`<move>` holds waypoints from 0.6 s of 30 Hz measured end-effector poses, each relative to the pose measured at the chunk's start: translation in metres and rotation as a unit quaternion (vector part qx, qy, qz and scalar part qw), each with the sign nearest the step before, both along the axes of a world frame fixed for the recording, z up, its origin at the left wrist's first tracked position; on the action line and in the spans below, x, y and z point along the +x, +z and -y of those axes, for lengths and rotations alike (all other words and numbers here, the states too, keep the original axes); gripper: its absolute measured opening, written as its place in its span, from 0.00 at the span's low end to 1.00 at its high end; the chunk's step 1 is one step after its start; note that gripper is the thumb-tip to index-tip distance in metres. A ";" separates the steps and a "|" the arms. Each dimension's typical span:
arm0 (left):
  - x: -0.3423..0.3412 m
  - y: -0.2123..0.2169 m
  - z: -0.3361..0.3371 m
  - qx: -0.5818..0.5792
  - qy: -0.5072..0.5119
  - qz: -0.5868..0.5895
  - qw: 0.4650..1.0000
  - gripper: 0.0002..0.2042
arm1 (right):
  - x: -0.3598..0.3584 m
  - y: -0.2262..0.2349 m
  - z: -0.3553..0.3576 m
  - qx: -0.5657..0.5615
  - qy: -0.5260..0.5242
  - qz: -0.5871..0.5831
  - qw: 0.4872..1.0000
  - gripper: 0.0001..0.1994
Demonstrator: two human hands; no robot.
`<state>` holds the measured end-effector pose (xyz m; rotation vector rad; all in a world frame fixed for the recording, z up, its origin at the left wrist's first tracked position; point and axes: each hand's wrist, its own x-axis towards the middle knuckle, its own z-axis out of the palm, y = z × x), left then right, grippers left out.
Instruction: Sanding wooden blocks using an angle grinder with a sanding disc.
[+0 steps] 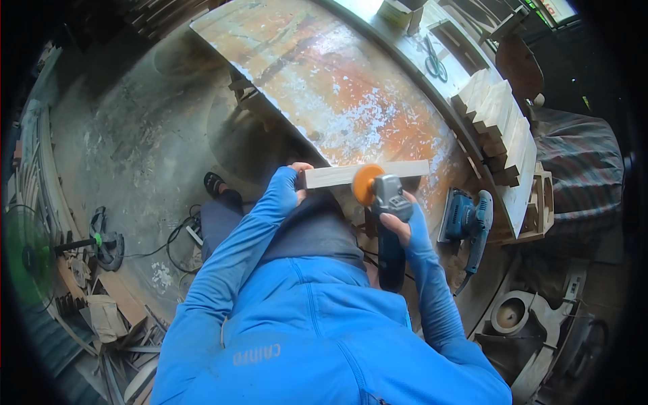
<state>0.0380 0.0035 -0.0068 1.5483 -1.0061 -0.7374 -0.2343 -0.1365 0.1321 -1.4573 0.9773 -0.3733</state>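
Observation:
My left hand (299, 183) is closed round the left end of a pale squared piece of wood (327, 177), which lies level across the near edge of the worn, paint-spotted workbench (324, 88). In my right hand (400, 224) is an angle grinder (393, 197) with a grey head and a dark body pointing down toward me. Its orange sanding disc (366, 183) stands against the side of the wood, near the middle; whether it spins cannot be told. The fingers behind the wood and the grinder are partly hidden.
A blue sander (459, 216) rests at the bench's right. Beyond are scissors (435, 66) and stacked wood blocks (496, 125) on a white board. A striped cloth (580, 162) covers something at right. A green fan (28, 256), a cable (172, 246) and wood scraps (108, 317) lie left.

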 end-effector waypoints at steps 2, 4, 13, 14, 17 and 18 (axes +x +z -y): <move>-0.025 -0.011 -0.011 0.007 0.008 -0.047 0.999 0.24 | 0.015 0.010 -0.002 -0.034 0.056 -0.033 0.997 0.45; -0.037 -0.015 -0.017 0.034 0.029 -0.018 0.999 0.24 | 0.026 0.015 0.000 -0.048 0.087 -0.067 0.993 0.46; -0.045 -0.002 -0.024 -0.008 0.048 -0.059 0.997 0.26 | 0.060 0.018 -0.002 -0.044 0.195 -0.103 0.974 0.47; -0.043 -0.004 -0.024 -0.005 0.038 -0.085 0.996 0.26 | 0.064 0.019 -0.005 -0.045 0.197 -0.109 0.973 0.47; -0.042 0.004 -0.027 0.075 0.049 -0.047 0.995 0.26 | 0.073 0.024 -0.014 -0.049 0.215 -0.121 0.968 0.47; -0.042 0.000 -0.026 0.075 0.049 -0.047 0.995 0.26 | 0.075 0.026 -0.016 -0.045 0.218 -0.123 0.967 0.47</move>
